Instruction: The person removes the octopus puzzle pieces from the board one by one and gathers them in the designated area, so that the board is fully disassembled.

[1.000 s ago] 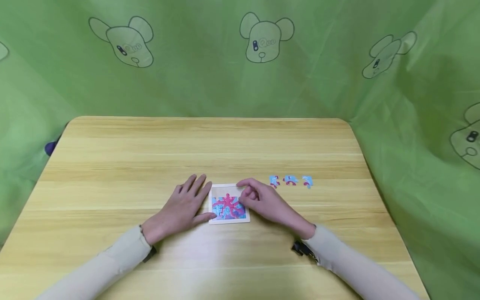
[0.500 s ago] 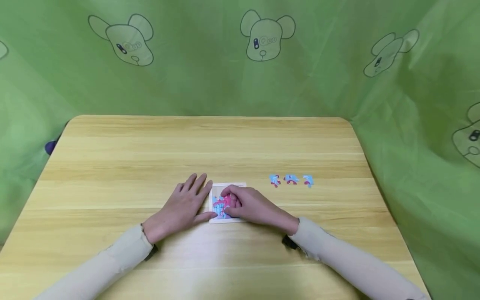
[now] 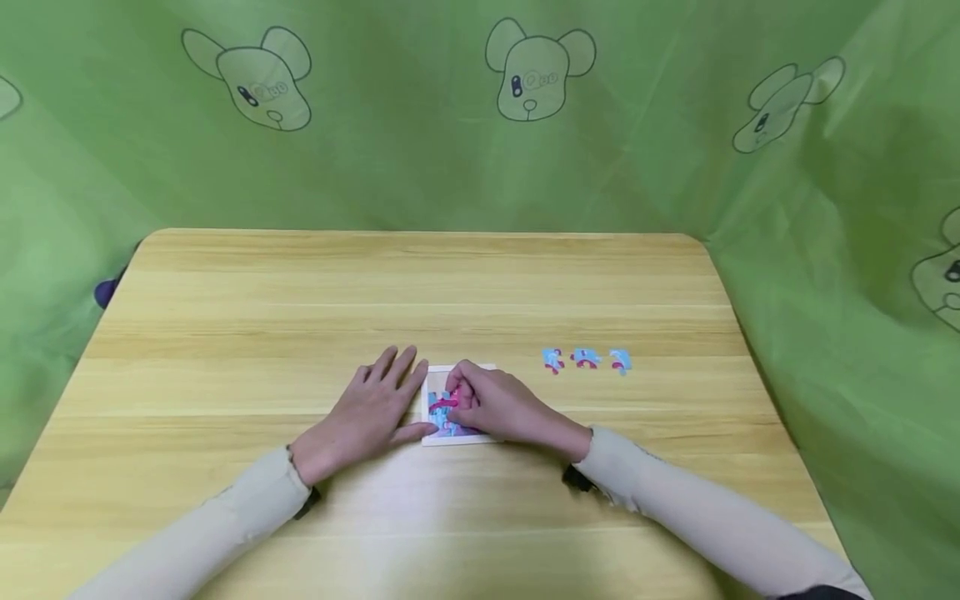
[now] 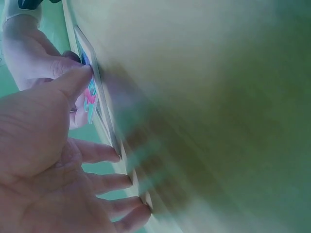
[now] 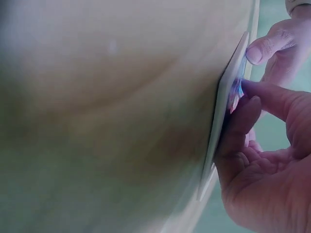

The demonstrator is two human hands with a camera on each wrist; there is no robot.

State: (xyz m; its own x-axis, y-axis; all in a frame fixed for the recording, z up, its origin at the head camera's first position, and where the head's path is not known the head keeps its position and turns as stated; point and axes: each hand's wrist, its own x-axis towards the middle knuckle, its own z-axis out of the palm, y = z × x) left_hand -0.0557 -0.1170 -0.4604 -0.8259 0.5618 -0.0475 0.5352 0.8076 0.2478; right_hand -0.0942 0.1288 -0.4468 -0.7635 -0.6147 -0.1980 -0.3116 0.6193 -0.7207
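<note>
A small square jigsaw puzzle in a light tray lies near the middle of the table, its lower part filled with blue, pink and purple pieces. My left hand lies flat with spread fingers at the tray's left side, the thumb resting on its lower left corner. Over the puzzle, my right hand has curled fingers and pinches a pink and blue puzzle piece, which looks tilted up from the tray in the left wrist view. The right hand hides much of the puzzle's right half.
Three loose puzzle pieces, a left one, a middle one and a right one, lie in a row to the right of the tray. A green curtain hangs behind the wooden table.
My right hand has moved left from the tray's right edge to over its middle, and its fingers have closed on a piece. The left hand has stayed in place.
</note>
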